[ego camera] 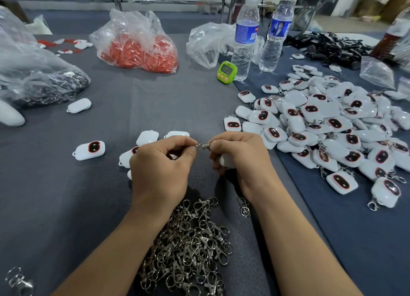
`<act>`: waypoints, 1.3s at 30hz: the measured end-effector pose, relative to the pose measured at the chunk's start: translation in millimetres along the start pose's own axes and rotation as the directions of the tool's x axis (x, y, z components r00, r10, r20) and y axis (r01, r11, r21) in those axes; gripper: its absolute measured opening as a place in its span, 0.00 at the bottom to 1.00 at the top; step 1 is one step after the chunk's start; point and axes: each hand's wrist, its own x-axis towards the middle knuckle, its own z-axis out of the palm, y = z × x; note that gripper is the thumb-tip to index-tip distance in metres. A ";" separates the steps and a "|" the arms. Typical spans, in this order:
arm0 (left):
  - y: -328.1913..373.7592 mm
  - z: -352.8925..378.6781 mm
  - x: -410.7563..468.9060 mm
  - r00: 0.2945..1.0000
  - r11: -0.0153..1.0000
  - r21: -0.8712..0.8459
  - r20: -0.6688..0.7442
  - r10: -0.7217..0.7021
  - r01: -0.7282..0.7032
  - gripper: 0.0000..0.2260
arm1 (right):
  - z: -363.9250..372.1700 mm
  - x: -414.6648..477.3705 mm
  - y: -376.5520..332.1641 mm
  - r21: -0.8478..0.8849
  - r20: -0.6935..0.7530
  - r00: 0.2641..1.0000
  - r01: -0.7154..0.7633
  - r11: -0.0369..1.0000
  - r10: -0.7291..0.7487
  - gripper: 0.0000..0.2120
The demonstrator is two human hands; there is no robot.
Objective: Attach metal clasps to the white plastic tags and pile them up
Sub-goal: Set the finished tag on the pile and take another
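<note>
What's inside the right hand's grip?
A white plastic tag shows beneath the curled fingers of the right hand, which pinches a metal clasp together with the left hand. The tag's face and loop are covered.

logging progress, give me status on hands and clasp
Left hand and right hand both pinch one metal clasp. Right hand also holds a white tag. Nothing blocking.

Grey table [155, 100] with tags [332, 127], clasps [190, 247], bags [137, 44]

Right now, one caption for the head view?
Left hand and right hand pinch a silver metal clasp; the right also holds a white plastic tag, beside the pile of clasped tags.
</note>
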 end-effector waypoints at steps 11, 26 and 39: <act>-3.2 -0.4 2.5 1.000 0.999 -0.025 -0.009 0.028 -0.028 0.14 | 9.1 -0.6 9.4 -0.356 0.008 0.974 0.214 0.910 -0.226 0.04; -2.1 -0.3 0.9 0.996 0.996 -0.073 0.075 0.057 -0.052 0.12 | 5.2 -2.4 0.0 -0.187 0.019 0.981 0.191 0.964 -0.191 0.05; -2.8 -2.9 1.5 0.988 0.994 -0.061 0.119 0.098 -0.091 0.07 | 2.0 -2.4 -0.2 -0.222 0.090 0.975 0.220 0.950 -0.205 0.06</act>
